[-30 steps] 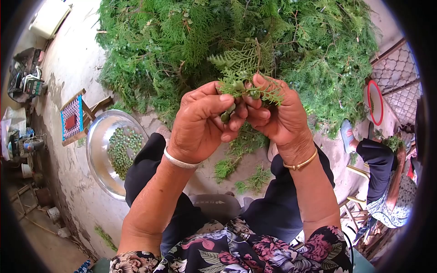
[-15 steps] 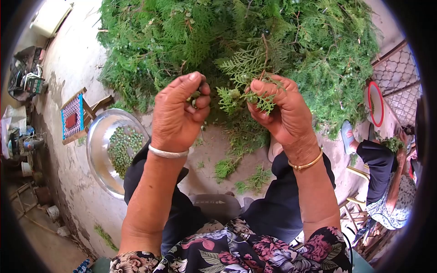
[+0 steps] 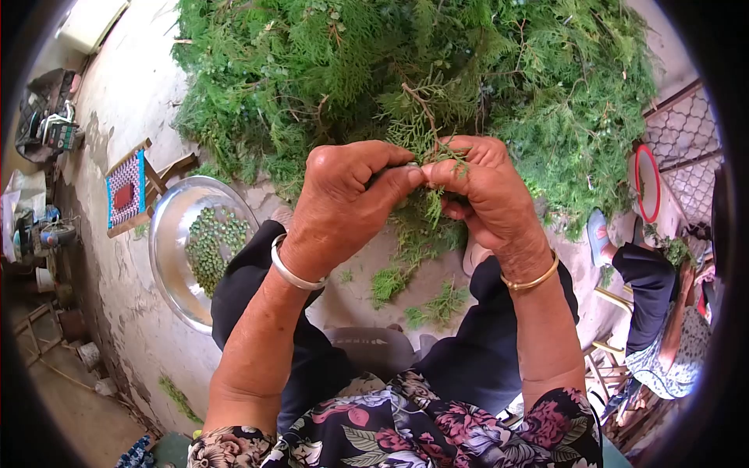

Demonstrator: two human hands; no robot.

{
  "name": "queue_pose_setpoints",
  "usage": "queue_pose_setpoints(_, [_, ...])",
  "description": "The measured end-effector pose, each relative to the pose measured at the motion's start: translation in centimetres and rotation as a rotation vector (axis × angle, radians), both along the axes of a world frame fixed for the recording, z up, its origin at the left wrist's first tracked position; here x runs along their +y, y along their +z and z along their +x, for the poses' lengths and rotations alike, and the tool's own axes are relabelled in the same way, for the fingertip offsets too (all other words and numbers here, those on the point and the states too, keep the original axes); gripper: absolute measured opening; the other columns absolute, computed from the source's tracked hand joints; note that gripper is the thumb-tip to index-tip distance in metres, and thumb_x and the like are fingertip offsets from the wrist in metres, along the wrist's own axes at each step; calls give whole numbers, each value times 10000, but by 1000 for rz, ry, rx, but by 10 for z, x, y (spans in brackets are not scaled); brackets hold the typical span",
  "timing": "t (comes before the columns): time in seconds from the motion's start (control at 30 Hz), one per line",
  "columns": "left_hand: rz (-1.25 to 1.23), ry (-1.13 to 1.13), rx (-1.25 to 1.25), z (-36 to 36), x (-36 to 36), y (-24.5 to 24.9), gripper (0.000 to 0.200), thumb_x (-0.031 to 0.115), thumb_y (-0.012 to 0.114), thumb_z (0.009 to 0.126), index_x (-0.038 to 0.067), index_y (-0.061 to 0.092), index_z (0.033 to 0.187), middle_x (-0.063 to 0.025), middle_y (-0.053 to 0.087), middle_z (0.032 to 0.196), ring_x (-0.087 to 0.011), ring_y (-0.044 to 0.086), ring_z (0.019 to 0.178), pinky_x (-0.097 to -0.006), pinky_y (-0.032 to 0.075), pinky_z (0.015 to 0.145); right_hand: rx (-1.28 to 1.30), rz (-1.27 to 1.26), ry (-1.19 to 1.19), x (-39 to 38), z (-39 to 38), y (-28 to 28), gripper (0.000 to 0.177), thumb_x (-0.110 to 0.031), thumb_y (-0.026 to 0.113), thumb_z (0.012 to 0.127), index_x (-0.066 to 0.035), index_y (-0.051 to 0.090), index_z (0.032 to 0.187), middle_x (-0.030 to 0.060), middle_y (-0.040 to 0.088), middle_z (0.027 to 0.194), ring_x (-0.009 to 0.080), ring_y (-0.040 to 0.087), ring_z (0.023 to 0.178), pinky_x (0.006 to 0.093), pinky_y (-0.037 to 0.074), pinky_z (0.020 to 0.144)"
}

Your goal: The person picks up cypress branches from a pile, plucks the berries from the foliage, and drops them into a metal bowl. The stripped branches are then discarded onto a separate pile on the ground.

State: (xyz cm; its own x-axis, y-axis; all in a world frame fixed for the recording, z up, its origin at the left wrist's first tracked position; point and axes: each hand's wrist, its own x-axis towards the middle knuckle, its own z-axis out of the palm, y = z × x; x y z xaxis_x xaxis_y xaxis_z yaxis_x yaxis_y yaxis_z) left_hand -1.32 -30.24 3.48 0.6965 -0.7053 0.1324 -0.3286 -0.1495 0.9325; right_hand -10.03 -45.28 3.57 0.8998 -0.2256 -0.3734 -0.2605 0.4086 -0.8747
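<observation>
My right hand (image 3: pixel 495 195) is closed round a small green sprig (image 3: pixel 421 117) with a brown stem, which points up and left from the fingers. Thumb and forefinger of my left hand (image 3: pixel 347 203) pinch at the sprig beside my right fingertips; the rest of its fingers curl inward, and what they hold is hidden. Beyond both hands lies a large heap of green branches (image 3: pixel 328 62). At the left, a metal basin (image 3: pixel 169 257) holds many small green cones (image 3: pixel 214 246).
A woven stool (image 3: pixel 125 195) stands left of the basin. Loose sprigs (image 3: pixel 441 304) lie on the floor between my knees. Another person's leg (image 3: pixel 647 288) is at the right, near a red-rimmed round object (image 3: pixel 658 183) and a metal lattice (image 3: pixel 686 129).
My left hand has moved right and up to meet my right hand at the sprig. The green cones seen in its fingers before are now hidden. The sprig leans further left.
</observation>
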Motion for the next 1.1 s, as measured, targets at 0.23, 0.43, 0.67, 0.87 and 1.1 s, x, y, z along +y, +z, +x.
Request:
queue_pose_setpoints(0.23, [-322, 54, 1061, 9, 8, 1, 150, 133, 550, 859, 2, 604, 907, -38, 587, 651, -51, 477, 482, -198, 373, 385, -88, 35, -44, 7, 0, 5, 88, -87, 679, 781, -29, 619, 754, -12, 577, 641, 41, 490, 484, 175, 356, 404])
queue_pose_setpoints(0.43, [-566, 114, 1244, 11, 5, -2, 161, 137, 555, 854, 4, 572, 944, -91, 599, 795, -98, 493, 556, -185, 365, 414, -132, 152, -102, 1, 1, -2, 86, -94, 676, 793, -33, 622, 822, -16, 580, 666, 43, 467, 482, 186, 361, 407])
queue_pose_setpoints(0.67, [-162, 84, 554, -9, -3, 3, 198, 91, 614, 842, -45, 595, 985, -54, 582, 706, -46, 456, 506, -166, 325, 408, -83, 221, -208, 0, 3, -5, 122, -145, 667, 830, -33, 625, 810, 4, 593, 695, 54, 501, 520, 168, 389, 417])
queue_pose_setpoints(0.87, [-380, 18, 1172, -3, -3, -3, 162, 164, 593, 878, 36, 569, 782, -40, 555, 664, -80, 453, 488, -222, 349, 399, -114, 370, -76, 3, 2, -7, 149, -166, 643, 858, -36, 618, 789, 13, 580, 670, 63, 503, 513, 176, 390, 425])
queue_pose_setpoints(1.1, [-517, 90, 1430, -2, -2, -11, 106, 138, 571, 871, 32, 581, 876, -45, 571, 718, -91, 439, 483, -204, 344, 384, -132, 427, -75, 0, 0, -6, 167, -172, 640, 863, -51, 598, 756, 23, 579, 649, 65, 497, 498, 174, 372, 422])
